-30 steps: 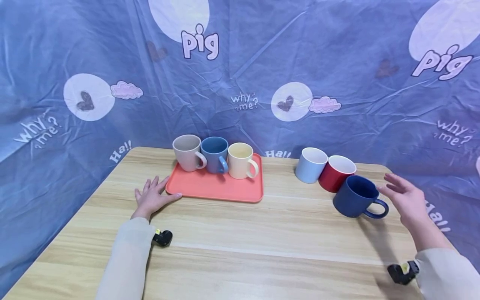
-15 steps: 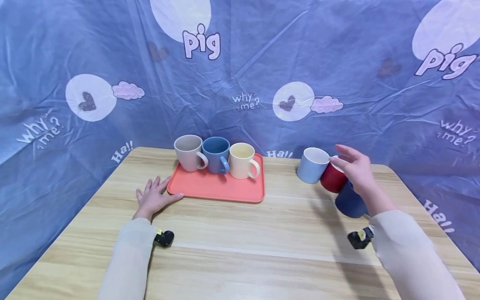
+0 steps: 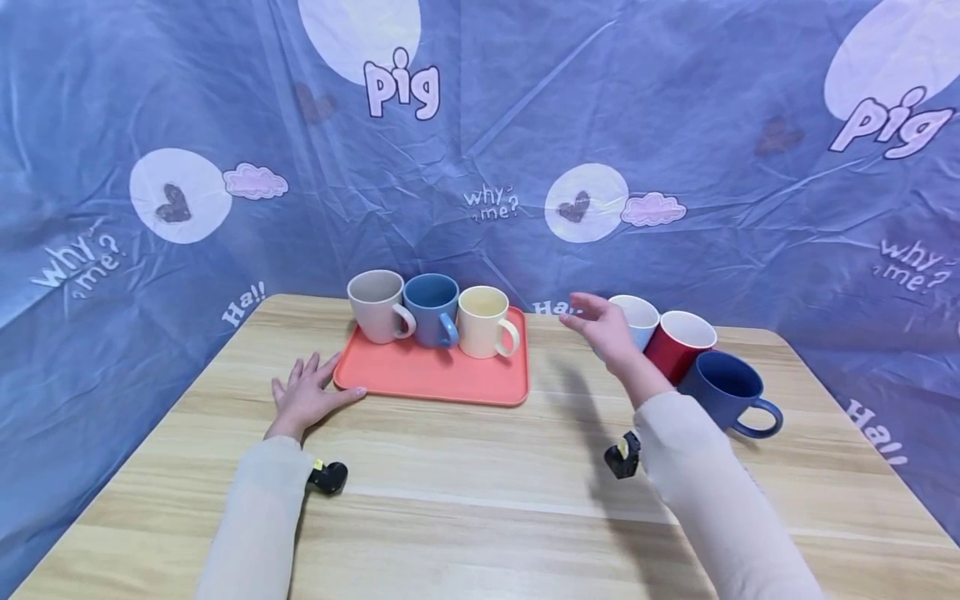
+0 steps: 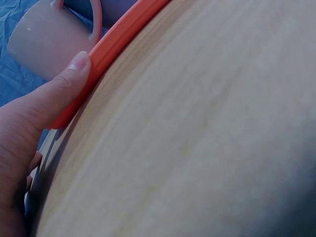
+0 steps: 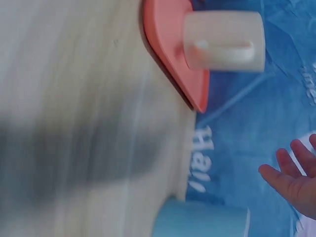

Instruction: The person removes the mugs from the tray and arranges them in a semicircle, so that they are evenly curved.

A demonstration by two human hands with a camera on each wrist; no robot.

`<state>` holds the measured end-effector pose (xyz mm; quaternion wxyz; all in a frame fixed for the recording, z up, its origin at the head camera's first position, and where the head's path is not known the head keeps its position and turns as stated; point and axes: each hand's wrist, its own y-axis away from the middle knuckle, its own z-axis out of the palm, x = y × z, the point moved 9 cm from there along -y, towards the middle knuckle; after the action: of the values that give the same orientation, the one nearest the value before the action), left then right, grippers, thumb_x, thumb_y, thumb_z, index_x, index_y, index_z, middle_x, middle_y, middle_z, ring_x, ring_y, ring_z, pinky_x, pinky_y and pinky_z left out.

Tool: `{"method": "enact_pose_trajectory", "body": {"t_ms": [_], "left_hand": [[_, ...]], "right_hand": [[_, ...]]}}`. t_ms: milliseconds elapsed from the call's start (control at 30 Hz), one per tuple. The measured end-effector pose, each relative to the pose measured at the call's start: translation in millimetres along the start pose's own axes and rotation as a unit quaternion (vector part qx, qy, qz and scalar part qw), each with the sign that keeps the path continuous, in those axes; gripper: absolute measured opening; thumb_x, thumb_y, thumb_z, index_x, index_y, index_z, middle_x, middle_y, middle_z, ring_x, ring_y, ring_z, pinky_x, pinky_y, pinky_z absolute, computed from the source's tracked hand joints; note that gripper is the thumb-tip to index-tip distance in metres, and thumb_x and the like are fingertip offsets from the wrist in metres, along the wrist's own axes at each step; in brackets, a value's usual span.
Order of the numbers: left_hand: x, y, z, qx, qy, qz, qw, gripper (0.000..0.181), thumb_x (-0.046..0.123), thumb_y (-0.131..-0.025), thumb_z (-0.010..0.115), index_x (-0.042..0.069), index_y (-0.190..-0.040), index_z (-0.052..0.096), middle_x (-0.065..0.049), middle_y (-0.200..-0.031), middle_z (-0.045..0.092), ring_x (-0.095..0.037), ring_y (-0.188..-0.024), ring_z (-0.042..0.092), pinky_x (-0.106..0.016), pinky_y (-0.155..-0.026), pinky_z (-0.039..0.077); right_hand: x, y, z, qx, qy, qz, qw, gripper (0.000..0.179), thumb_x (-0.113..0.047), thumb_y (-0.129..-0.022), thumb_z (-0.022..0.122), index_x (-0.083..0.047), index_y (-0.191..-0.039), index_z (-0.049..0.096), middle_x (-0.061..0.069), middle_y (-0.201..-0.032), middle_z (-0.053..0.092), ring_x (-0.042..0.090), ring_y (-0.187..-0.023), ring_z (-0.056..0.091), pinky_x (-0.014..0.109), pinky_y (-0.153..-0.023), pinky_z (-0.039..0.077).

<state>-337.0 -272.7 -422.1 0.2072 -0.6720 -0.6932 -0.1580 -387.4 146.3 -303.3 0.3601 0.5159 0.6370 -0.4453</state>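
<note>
My left hand [image 3: 306, 402], fingers spread, rests at the near left corner of a coral tray [image 3: 435, 380]. In the left wrist view the thumb [image 4: 64, 86] presses on the tray's rim. A pale grey mug [image 3: 372, 312], a blue mug [image 3: 426, 317] and a cream mug [image 3: 478, 327] stand in a row along the tray's back. Above the table, between the tray and a light blue mug [image 3: 640, 317], my right hand [image 3: 611, 335] hovers with loosely extended fingers and holds nothing. It partly hides the light blue mug, which the right wrist view shows at the bottom.
Behind the light blue mug's right side stand a red mug [image 3: 670, 350] and a navy mug [image 3: 712, 393] with its handle to the right. A wooden table [image 3: 450, 500] lies beneath everything. A printed blue cloth [image 3: 480, 117] hangs along the back.
My right hand has swept left from beside the navy mug, over the red mug, to the left of the light blue mug. The left hand, tray and mugs look unmoved.
</note>
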Motion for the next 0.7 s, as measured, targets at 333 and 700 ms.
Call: {"method": "enact_pose_trajectory", "body": {"t_ms": [333,700], "left_hand": [[-2.0,3.4,0.0,0.003,0.003,-0.004,1.0,0.095,0.068,-0.063,0.055,0.013,-0.136,0.028,-0.026,-0.138,0.013,-0.044,-0.124,-0.001,-0.063,-0.085,-0.014],[-2.1,-1.1,1.7,0.007,0.001,-0.003,1.0,0.096,0.07,-0.062,0.054,0.016,-0.136,0.028,-0.024,-0.138,0.013,-0.043,-0.124,0.0,-0.062,-0.085,-0.014]], "right_hand": [[18,-3.2,58,-0.016,-0.039,0.04,0.9983,0.041,-0.001,-0.079,0.058,0.009,-0.118,0.047,0.027,-0.113,0.049,0.033,-0.102,0.049,0.037,-0.084,0.04],[31,-6.7,85,0.072,-0.018,0.046,0.9961,0.024,0.0,-0.075,0.063,0.008,-0.097,0.061,0.019,-0.085,0.061,0.019,-0.077,0.055,0.024,-0.068,0.045]]}}
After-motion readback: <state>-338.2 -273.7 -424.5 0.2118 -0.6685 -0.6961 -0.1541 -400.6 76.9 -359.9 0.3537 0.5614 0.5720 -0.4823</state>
